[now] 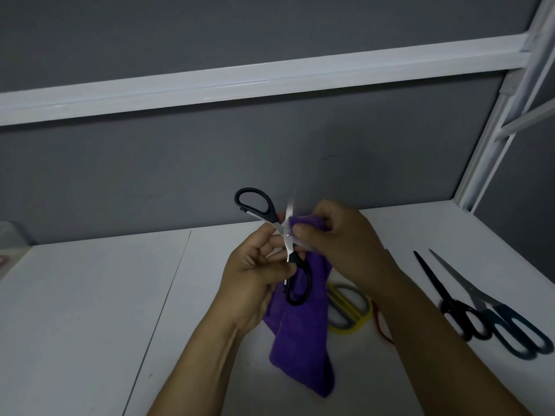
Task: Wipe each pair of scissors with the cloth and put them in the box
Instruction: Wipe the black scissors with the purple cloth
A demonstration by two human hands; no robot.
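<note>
Head view. Gripping open scissors (pixel 289 250) by a black handle with left hand (pixel 252 277), pinching purple cloth (pixel 303 349) round one blade with right hand (pixel 339 235), above the table (pixel 90 295). Likely stiff, slick, sharp steel; safest taken by handles.

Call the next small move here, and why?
Probably slide the right hand, with the cloth, outward along the blade. It pinches the cloth onto the open scissors right by the pivot, while the left hand holds the lower handle steady. The upright blade is bare, so wiping looks unfinished.
</note>
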